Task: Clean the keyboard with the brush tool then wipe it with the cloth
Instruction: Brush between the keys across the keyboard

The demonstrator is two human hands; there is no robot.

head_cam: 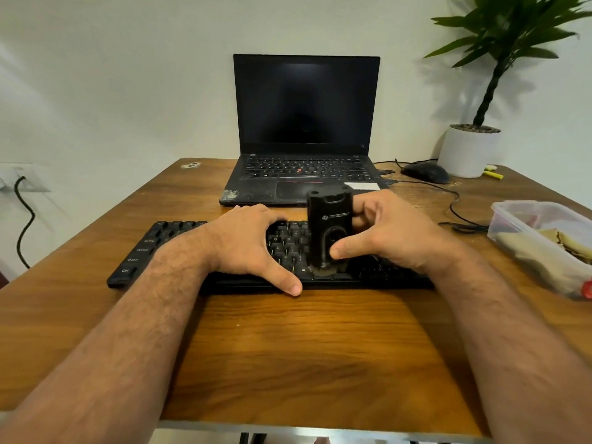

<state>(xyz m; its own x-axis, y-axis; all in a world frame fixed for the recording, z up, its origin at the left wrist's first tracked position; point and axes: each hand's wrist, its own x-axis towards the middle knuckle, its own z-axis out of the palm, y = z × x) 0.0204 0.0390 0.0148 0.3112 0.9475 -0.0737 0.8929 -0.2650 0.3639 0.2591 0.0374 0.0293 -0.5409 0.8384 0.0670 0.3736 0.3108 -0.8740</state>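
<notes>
A black external keyboard [153,248] lies across the middle of the wooden table. My right hand [390,235] grips a black upright brush tool [328,225], thumb on its front and fingers behind, with the bristles pressed on the keys near the keyboard's front middle. My left hand [246,241] lies spread over the keyboard's left-centre part, fingers over the far edge and thumb at the near edge, holding it in place. A beige cloth [525,251] lies in a clear plastic container [512,209] at the right.
An open black laptop [304,123] with a dark screen stands behind the keyboard. A black mouse [426,173] with its cable, a white pot with a green plant [469,152] and a yellow marker sit at the back right. A wall socket with a black cable is at the left.
</notes>
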